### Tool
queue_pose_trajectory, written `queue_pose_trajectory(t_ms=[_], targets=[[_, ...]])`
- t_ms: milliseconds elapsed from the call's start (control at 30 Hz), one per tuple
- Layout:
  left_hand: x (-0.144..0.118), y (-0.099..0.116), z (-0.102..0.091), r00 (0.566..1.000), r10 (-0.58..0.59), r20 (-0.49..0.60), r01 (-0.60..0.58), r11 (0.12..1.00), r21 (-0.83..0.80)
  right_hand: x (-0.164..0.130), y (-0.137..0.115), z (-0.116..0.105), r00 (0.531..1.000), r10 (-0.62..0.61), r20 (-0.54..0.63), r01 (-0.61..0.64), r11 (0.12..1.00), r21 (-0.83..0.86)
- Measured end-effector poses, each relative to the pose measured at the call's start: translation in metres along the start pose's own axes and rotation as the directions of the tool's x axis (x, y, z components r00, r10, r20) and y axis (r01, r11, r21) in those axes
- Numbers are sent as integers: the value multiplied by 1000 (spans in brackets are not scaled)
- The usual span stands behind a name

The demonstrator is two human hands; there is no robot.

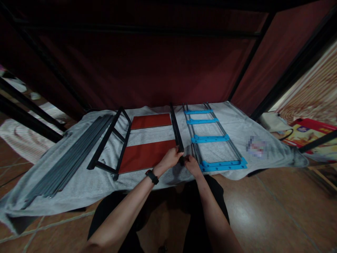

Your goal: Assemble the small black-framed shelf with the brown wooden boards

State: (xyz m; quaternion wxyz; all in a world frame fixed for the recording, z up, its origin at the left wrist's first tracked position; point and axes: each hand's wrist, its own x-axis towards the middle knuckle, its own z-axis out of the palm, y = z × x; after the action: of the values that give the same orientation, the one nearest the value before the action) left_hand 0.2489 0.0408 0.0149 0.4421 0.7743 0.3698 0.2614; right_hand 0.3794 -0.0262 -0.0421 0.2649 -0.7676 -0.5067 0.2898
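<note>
Two hands working near end of black bar (176, 128), lying on grey cloth (79, 182): left hand (170, 159) gripping bar end, right hand (191, 164) pinching small part, unclear. Risk: bar slipping, striking red panel (143, 156) just left.

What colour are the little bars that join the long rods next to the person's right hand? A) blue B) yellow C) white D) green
A: the cross bars on the rods beside the right hand are bright blue against the grey cloth.
</note>
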Motion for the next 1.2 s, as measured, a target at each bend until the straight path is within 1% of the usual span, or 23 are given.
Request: queue_pose_trajectory(t_ms=[67, 133, 200, 233, 300, 367, 433, 500, 567, 633, 733, 833, 900, 1067, 1133, 1200], targets=[[0, 0, 0, 1000, -3, -1, 3, 1000, 2, 0, -1, 1, 1000, 5, 6, -5, 998, -65], [0, 0, 0, 1000, -4, 4, 4, 1000, 2, 0, -4, 2, 1000, 29, -10, -30, 987, -157], [1, -1, 0, 1000, -2, 5, 2, 1000, -7, 0, -6, 2, 998, 50, -27, -54, 976, -211], [1, -1, 0, 1000, -2, 5, 2, 1000, -14, 0, -6, 1, 998, 59, -29, -63, 976, -208], [1, -1, 0, 1000, -7, 3, 7, 1000, -20, 0, -5, 0, 998, 67, -15, -68, 987, -142], [1, -1, 0, 1000, -3, 5, 3, 1000, -19, 1, -3, -2, 999, 46, 19, -45, 998, -46], [0, -1, 0, 1000, -3, 5, 3, 1000, -17, 1, -2, -2, 999, 11, 41, -10, 1000, -13], [0, 0, 0, 1000, -8, 7, 8, 1000, -18, 1, -2, -1, 1000, 5, 31, -3, 997, -75], [0, 1, 0, 1000, -5, 5, 5, 1000, -22, 0, -4, 2, 1000, 29, 7, -27, 986, -167], [0, 3, 0, 1000, 6, -1, -6, 1000, -19, -1, -5, 3, 999, 47, -14, -49, 977, -209], [0, 3, -1, 1000, -11, -7, 11, 1000, -7, -2, -3, 2, 999, 32, -24, -35, 987, -154], [-1, 3, 0, 999, -36, -3, 36, 999, -6, -1, -1, 0, 1000, -11, 16, 12, 997, -75], [-1, 2, 0, 999, -35, 2, 35, 999, -7, -1, -1, -1, 1000, -17, 24, 19, 996, -86], [0, 2, 0, 1000, -7, -4, 6, 1000, -18, 0, -4, 2, 1000, 28, 1, -27, 978, -209], [0, 1, 0, 1000, -8, -6, 8, 1000, -14, 1, -4, 2, 999, 38, 2, -37, 983, -180], [0, 0, 0, 1000, -13, 0, 13, 1000, -5, 2, -2, 0, 999, 36, 18, -34, 995, -95]])
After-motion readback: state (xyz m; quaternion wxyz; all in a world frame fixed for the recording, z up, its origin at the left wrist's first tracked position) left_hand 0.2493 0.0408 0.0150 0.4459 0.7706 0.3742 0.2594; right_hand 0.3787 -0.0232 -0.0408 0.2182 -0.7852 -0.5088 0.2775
